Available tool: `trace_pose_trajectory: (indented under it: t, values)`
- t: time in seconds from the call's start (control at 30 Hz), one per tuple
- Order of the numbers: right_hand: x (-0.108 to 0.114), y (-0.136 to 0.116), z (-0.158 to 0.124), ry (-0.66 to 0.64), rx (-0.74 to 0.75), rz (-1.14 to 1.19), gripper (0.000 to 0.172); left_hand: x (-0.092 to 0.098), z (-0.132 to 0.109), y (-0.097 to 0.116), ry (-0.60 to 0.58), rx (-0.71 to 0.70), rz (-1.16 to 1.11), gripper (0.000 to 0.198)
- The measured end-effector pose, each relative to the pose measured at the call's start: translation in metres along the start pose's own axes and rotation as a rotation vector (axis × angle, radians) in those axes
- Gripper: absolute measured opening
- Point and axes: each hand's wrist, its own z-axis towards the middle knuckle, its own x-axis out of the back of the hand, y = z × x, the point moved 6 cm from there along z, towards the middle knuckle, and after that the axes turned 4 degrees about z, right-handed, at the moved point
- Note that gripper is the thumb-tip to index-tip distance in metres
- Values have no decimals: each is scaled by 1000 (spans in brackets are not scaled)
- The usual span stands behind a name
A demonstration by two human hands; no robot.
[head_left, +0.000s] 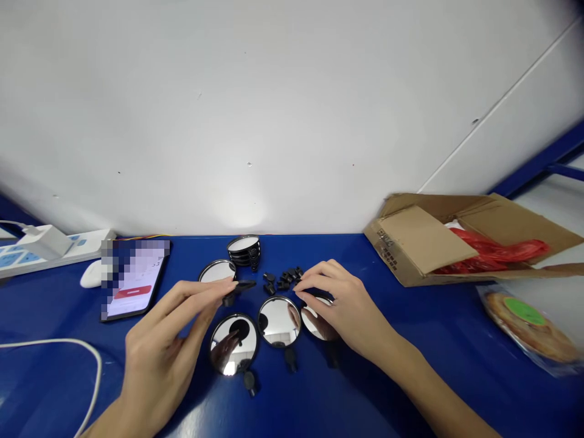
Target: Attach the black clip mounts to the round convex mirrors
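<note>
Mirrors point(279, 321) lie on the blue counter point(392, 389), several with black stems attached, a stack of mirrors point(244, 250) and a pile of small black clips point(283, 281) remaining, while the left hand point(159, 353) pinches a black piece point(244, 285) in its fingers point(205, 295) and the right hand point(342, 310) hovers loosely open beside the clips.

Phone screen point(133, 281), seemingly blurred past reading

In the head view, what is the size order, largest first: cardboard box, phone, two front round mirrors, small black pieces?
1. Cardboard box
2. Phone
3. Left front mirror and middle front mirror: look alike; nearness makes ranking unsure
4. Small black pieces
</note>
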Motion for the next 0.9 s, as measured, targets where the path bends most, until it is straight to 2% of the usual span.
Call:
trace_pose_trajectory:
  t: [0.23,0.33,0.43,0.53,0.63,0.77,0.9]
  values:
    - [10,-5,-2,107,-2,138,25,-10,0,-18,-131,297,-408,20]
    - [10,-11,-3,105,-24,208,23,-17,-8,-25,-200,449,-576,27]
    - [7,-17,-3,68,-78,299,23,-23,-14,-29,-182,594,-570,27]
    - [-1,-24,-2,-10,-124,385,21,-27,-13,-24,-160,567,-536,31]
    - [-6,-30,-3,-56,-109,427,20,-32,-11,-17,-223,543,-638,26]
    - [-8,-33,-3,-65,-90,482,22,-38,-11,-17,-299,707,-820,21]
    - [-4,-34,-3,-41,-86,502,22,-40,-12,-23,-273,789,-872,38]
